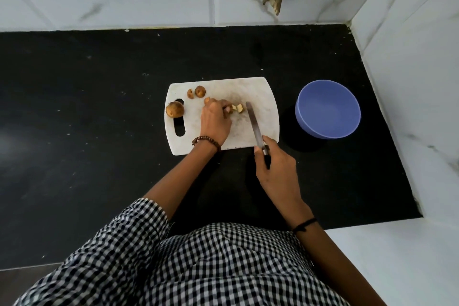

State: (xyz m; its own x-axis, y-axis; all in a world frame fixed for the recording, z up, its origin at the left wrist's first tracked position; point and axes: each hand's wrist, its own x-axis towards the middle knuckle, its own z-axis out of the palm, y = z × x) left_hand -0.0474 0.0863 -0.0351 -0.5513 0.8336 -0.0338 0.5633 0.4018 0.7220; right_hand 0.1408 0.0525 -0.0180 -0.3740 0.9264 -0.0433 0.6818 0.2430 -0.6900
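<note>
Left grip [215, 123] pinches the small potato piece [238, 108], probably firm and slick; right grip [277, 169] wraps the knife [253, 123] handle.

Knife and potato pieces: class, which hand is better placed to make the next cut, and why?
Right. The right hand grips the knife, its blade tip just beside the potato pieces on the cutting board. The left hand holds those pieces and has no tool.
</note>
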